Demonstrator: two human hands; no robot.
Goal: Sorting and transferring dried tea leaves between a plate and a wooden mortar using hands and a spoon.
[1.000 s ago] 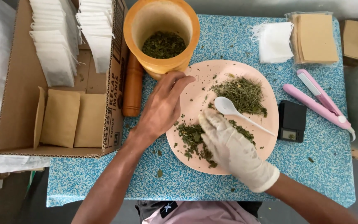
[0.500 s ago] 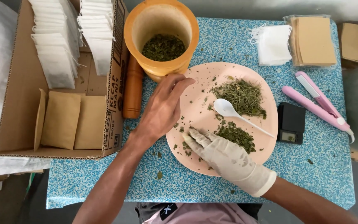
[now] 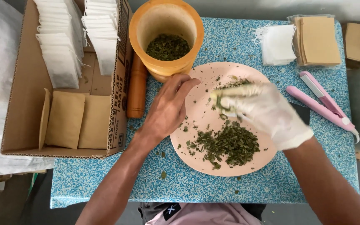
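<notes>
A round pink plate lies on the blue speckled table, with a heap of chopped green herbs on its near half. My bare left hand lies over the plate's left rim, fingers curled on the edge beside the orange mortar. My gloved right hand is blurred over the plate's far half, fingers stretched flat to the left across a thin line of herbs. It hides the white spoon.
The mortar holds crushed herbs, and a wooden pestle lies to its left. A cardboard box at left holds white sachets and brown envelopes. More sachets, brown envelopes and a pink sealer lie at right.
My right hand swept herbs into a heap on the plate's near side, then moved up to the far pile. My left hand stayed on the rim.
</notes>
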